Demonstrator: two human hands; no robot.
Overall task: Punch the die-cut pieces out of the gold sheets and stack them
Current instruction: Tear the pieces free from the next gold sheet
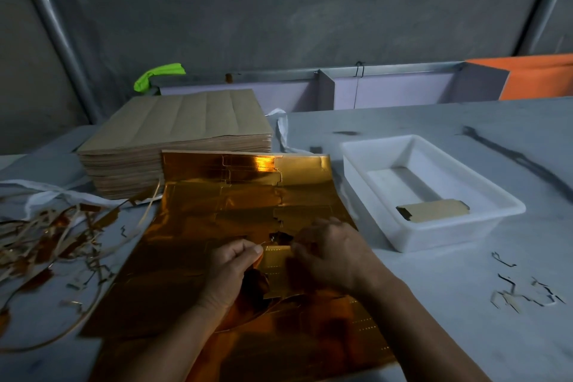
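Two hands are in view, the left hand (229, 276) and the right hand (328, 254), both at 6 o'clock. One gold sheet (217, 211) lies open at the centre, and one half-freed piece (276, 260) shows between the hands. One stack of brown sheets (173, 133) stands at 11 o'clock; its sheets are too many and too thin to count. One white tray (440, 236) sits at 3 o'clock, with one punched piece (434, 210) showing inside it. One tangle of scrap strips (55, 239) lies at 9 o'clock, and a scatter of small offcuts (524, 295), too fine to number, lies at 4 o'clock.
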